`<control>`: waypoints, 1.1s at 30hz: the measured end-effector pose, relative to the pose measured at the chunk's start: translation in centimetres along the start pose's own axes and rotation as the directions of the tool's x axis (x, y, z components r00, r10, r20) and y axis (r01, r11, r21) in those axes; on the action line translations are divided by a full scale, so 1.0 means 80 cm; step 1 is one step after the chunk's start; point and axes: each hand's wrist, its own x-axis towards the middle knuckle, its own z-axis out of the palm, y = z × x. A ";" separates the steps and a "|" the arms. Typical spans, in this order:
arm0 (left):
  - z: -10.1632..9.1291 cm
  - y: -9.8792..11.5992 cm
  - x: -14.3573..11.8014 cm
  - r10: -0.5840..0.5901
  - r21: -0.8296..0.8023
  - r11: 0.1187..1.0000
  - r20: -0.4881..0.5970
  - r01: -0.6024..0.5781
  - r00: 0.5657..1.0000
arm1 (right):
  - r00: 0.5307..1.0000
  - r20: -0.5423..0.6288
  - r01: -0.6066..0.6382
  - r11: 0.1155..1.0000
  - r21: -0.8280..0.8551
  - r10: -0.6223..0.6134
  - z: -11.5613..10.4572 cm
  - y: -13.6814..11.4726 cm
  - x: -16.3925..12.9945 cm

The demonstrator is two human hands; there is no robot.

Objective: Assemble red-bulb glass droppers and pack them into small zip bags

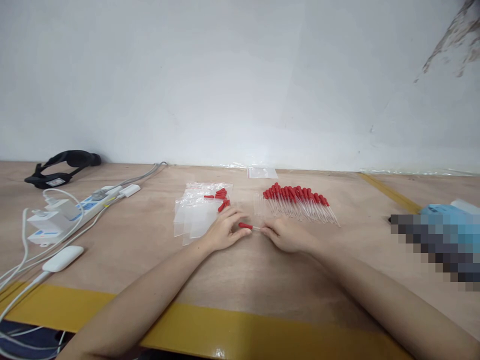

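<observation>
A dropper (245,226) with a red rubber bulb and a clear, thin tube lies level between my hands, its bulb toward the left. My right hand (283,233) pinches the tube end. Around the bulb, my left hand (226,230) has its fingers apart, the thumb close to the bulb's underside; whether it touches cannot be made out. Beyond my left hand, several loose red bulbs (221,193) rest on overlapping clear zip bags (195,220). To the right, a row of droppers with red bulbs (296,194) lies with tubes pointing toward me, beside a few bare clear tubes (258,204).
At the left are a power strip (92,204) with plugged-in chargers, a white cabled device (63,258) and a black headset strap (67,167). A small clear bag (262,173) lies by the wall. A blue packet (450,220) and a pixelated dark area are at the right.
</observation>
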 end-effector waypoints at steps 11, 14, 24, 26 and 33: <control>0.003 -0.066 -0.004 -0.261 0.178 0.935 -0.236 0.306 0.936 | 0.596 -0.437 -0.738 0.674 0.034 0.674 -0.027 0.088 0.050; 0.005 -0.068 -0.003 -0.277 0.159 0.938 -0.195 0.309 0.941 | 0.608 -0.425 -0.749 0.663 -0.025 0.671 -0.013 0.092 0.056; 0.002 -0.072 0.002 -0.377 0.148 0.897 -0.233 0.416 0.897 | 0.826 -0.365 -0.522 0.828 -0.206 0.429 0.010 0.038 0.069; 0.002 -0.071 0.003 -0.388 0.166 0.887 -0.238 0.431 0.890 | 0.831 -0.286 -0.542 0.810 -0.224 0.477 0.013 0.028 0.077; 0.001 -0.070 0.005 -0.419 0.187 0.857 -0.290 0.480 0.861 | 0.795 -0.147 -0.606 0.775 -0.179 0.588 0.010 0.021 0.098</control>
